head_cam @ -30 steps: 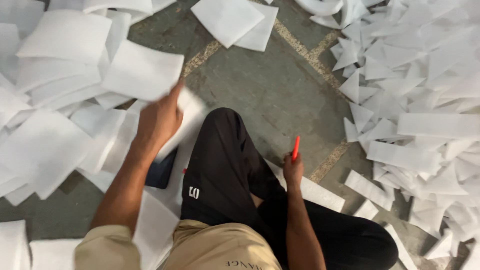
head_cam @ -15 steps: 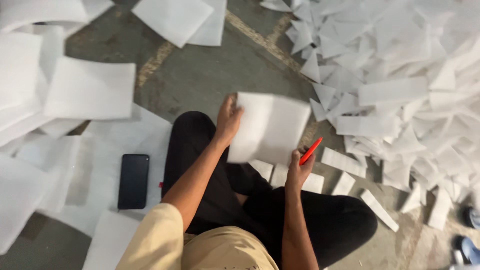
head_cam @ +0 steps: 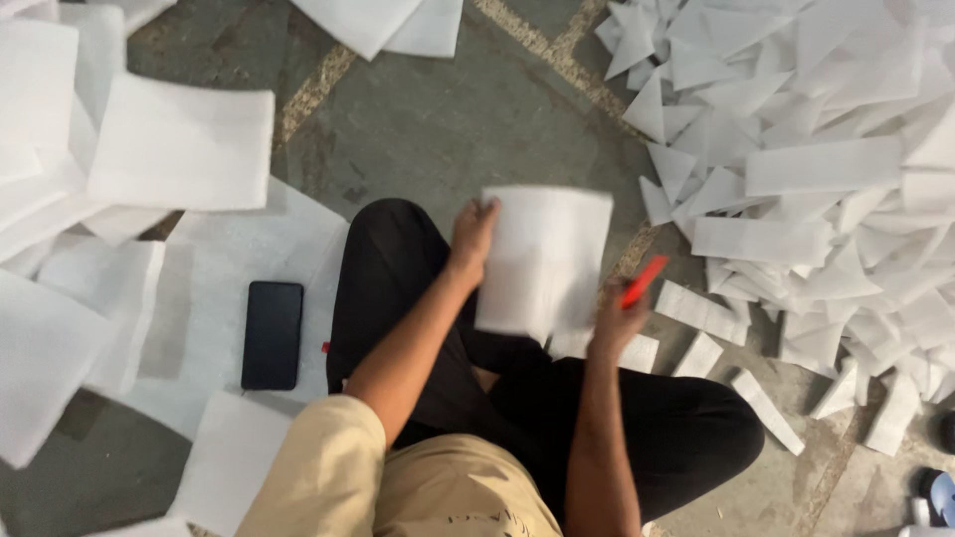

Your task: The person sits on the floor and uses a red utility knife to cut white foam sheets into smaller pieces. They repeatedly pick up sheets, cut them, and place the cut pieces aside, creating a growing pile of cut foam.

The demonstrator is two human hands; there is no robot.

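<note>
The person is sitting cross-legged on the grey concrete floor [head_cam: 438, 129]. The left hand [head_cam: 472, 237] is now holding a white rectangular foam sheet [head_cam: 544, 261] by its upper left edge, fingers closed on it, in front of the knees. A second ago this hand was reaching into the pile of white foam sheets [head_cam: 119, 169] on the left side; half a second ago the sheet was already lifted, and it is now hanging a little lower and closer to the right hand [head_cam: 614, 323]. That hand is gripping a thin red cutter-like tool [head_cam: 645, 281], close to the sheet's lower right corner. The sheet has therefore come from the pile to the tool. A black flat phone [head_cam: 273, 334] is lying on the sheets at the left, and a heap of white cut foam strips and triangles [head_cam: 796, 169] is lying at the right.
</note>
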